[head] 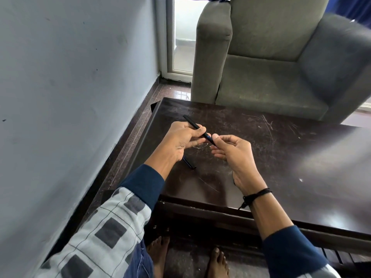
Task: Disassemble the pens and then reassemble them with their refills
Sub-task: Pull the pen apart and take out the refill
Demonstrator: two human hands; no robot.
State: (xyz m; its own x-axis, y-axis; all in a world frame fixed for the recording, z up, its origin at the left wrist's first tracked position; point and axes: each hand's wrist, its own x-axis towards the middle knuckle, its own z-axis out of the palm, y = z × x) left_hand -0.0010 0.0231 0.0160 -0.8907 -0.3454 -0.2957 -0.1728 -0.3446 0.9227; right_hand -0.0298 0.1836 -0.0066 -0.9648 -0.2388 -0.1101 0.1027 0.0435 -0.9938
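Above the near-left part of the table (pixel 281 149), both hands hold one black pen (pixel 193 123) in the air, slanting from far-left down to near-right. Left hand (pixel 183 140) wraps its fingers round the middle of the barrel, far end poking out past the knuckles. Right hand (pixel 233 152) pinches the near end between thumb and forefinger, other fingers loosely curled, nothing else in it that I can see. Short black piece, likely the cap (pixel 189 163), lies on the table just under the left wrist, apart from the pen. No refill visible; cannot tell if one is inside. Handling guess: pen is light, thin, stiff plastic and smooth, so a bit slippery. It needs a firm wrap on the barrel to stop it spinning, plus a fingertip pinch at the tip section for twisting or pulling. Little force wanted. Small parts could drop and roll on the hard scratched top, dark on dark, easy to lose. Grey armchair (pixel 271 67) stands behind the table, not involved.
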